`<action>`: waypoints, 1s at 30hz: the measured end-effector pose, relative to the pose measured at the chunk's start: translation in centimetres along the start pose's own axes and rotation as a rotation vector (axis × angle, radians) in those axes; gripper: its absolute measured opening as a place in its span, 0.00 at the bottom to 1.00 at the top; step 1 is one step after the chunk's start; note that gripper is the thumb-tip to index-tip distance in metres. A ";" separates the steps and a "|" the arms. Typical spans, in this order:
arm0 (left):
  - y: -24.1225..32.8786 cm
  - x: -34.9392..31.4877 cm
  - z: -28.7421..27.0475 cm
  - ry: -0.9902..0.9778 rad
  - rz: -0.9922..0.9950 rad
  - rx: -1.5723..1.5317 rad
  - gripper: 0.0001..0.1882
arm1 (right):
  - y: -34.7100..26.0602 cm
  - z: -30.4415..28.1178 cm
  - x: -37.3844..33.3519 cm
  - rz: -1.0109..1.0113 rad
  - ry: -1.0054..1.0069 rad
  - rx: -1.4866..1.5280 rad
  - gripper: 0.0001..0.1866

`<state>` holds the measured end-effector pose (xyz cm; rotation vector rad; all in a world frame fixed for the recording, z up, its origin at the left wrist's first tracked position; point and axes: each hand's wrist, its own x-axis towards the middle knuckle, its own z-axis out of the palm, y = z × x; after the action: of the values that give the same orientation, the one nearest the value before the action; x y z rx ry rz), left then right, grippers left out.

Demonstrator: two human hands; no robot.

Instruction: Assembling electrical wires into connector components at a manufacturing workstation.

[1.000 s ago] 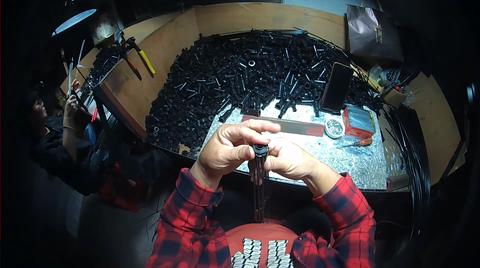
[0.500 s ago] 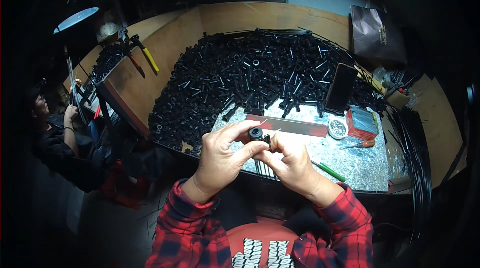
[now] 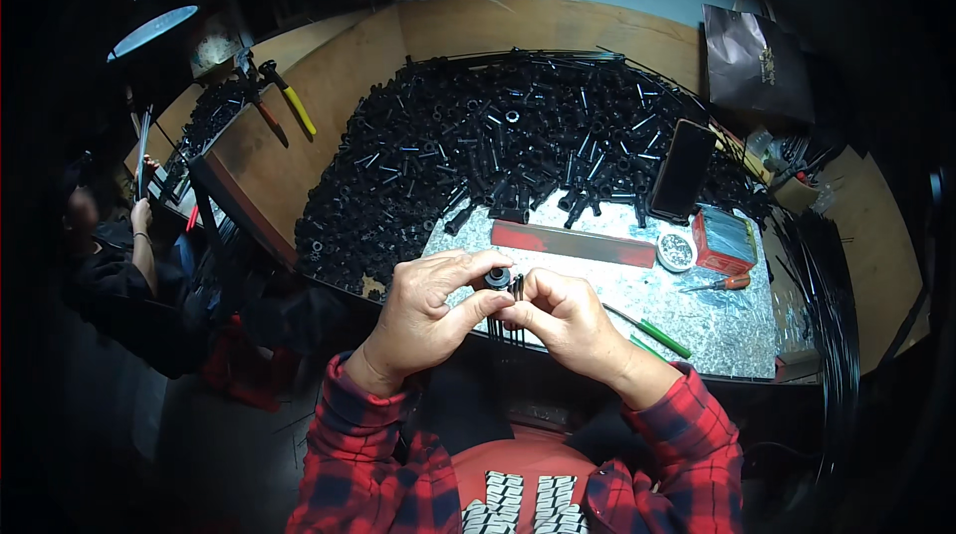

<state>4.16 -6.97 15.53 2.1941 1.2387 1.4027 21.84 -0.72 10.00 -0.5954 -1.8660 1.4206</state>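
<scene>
My left hand (image 3: 423,320) grips a black tubular part (image 3: 498,278) between thumb and fingers, its round hollow end facing up. Pinched at its right side, my right hand (image 3: 568,323) is closed on thin black rods (image 3: 517,287). Several dark rod ends hang below the fingers, and where they meet the tubular part is hidden. Both hands are close together above the near edge of the pale metal-topped work surface (image 3: 588,280). Right of my right hand lies a green-handled tool (image 3: 662,338).
A large heap of black tubular parts (image 3: 478,145) fills the back, inside wooden boards (image 3: 329,86). A red-and-grey bar (image 3: 573,243), white bowl (image 3: 676,252), red box (image 3: 724,240), screwdriver (image 3: 732,283) and phone (image 3: 683,170) are nearby. At left, a co-worker (image 3: 119,255) holds rods.
Both hands have shifted slightly left and down with the tubular part and rods. More of the green-handled tool shows. The co-worker's hands have moved slightly.
</scene>
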 end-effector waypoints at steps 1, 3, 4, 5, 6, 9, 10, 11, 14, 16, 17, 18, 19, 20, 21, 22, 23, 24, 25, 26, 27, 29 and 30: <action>0.0 -0.1 -0.1 -0.004 -0.018 -0.002 0.13 | -0.1 0.0 0.1 0.001 -0.002 0.001 0.11; -0.1 -0.3 -0.3 -0.008 -0.038 -0.005 0.14 | -0.5 -0.1 0.3 0.043 -0.082 0.092 0.12; -0.3 -0.3 -0.4 -0.016 -0.011 -0.027 0.14 | -0.6 -0.2 0.5 0.045 -0.083 0.092 0.12; -0.4 -0.4 -0.5 -0.024 0.016 -0.049 0.14 | -0.6 -0.3 0.6 0.052 -0.122 0.085 0.12; -0.4 -0.4 -0.4 -0.025 0.012 -0.051 0.14 | -0.4 -0.5 0.7 0.061 -0.160 0.081 0.13; -0.4 -0.3 -0.4 -0.044 -0.022 -0.081 0.13 | -0.2 -0.4 0.9 0.055 -0.165 0.078 0.13; -0.4 -0.3 -0.4 -0.044 -0.020 -0.080 0.13 | -0.2 -0.3 0.9 0.057 -0.167 0.079 0.13; -0.3 -0.4 -0.3 -0.045 -0.019 -0.079 0.12 | -0.2 -0.3 0.9 0.072 -0.149 0.063 0.13; -0.3 -0.5 0.3 0.007 -0.051 -0.039 0.12 | -0.2 -0.1 0.9 0.090 -0.093 0.026 0.13; -0.2 -0.8 1.6 0.108 -0.084 0.032 0.12 | -0.1 0.3 1.0 0.090 -0.054 0.005 0.12; -0.3 -1.2 2.4 0.125 -0.158 0.001 0.13 | 0.1 0.7 0.8 0.021 0.024 -0.056 0.11; -0.2 -1.6 3.2 0.170 -0.130 0.033 0.13 | 0.1 1.2 0.8 -0.054 0.094 -0.114 0.10; 0.1 -2.0 4.2 0.208 -0.189 0.017 0.13 | -0.5 1.5 0.6 -0.056 0.073 -0.115 0.08; 0.1 -2.3 4.8 0.247 -0.248 0.000 0.13 | 0.1 2.0 0.7 -0.167 0.124 -0.193 0.08; -0.7 -2.4 5.1 0.271 -0.248 0.004 0.11 | 0.3 2.2 0.6 -0.126 0.124 -0.218 0.08; -1.2 -2.6 5.3 0.272 -0.251 0.003 0.11 | 0.5 2.3 0.5 -0.085 0.124 -0.243 0.08; -1.6 -2.7 5.5 0.303 -0.175 0.115 0.11 | 0.8 2.4 0.4 -0.083 0.121 -0.243 0.08; -1.7 -2.7 5.6 0.332 -0.097 0.225 0.11 | 1.2 2.4 0.2 -0.137 0.125 -0.264 0.09; -1.6 -2.8 5.7 0.335 -0.099 0.209 0.10 | 1.4 2.4 0.0 -0.191 0.128 -0.285 0.10; -1.9 -2.9 5.8 0.335 -0.103 0.208 0.10 | 1.7 2.4 -0.3 -0.187 0.126 -0.284 0.10; -2.4 -3.2 5.9 0.358 -0.097 0.187 0.09 | 1.9 2.4 -0.7 -0.250 0.112 -0.298 0.11; -3.6 -3.8 6.3 0.368 -0.129 0.003 0.08 | 2.6 2.1 -1.7 -0.317 0.055 -0.354 0.15; -4.0 -4.0 6.3 0.373 -0.135 0.004 0.08 | 2.6 1.9 -2.2 -0.315 0.048 -0.353 0.15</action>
<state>6.70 -6.29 7.47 1.8628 1.4761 1.8066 21.71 -2.74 6.66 -0.4692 -2.0808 0.8758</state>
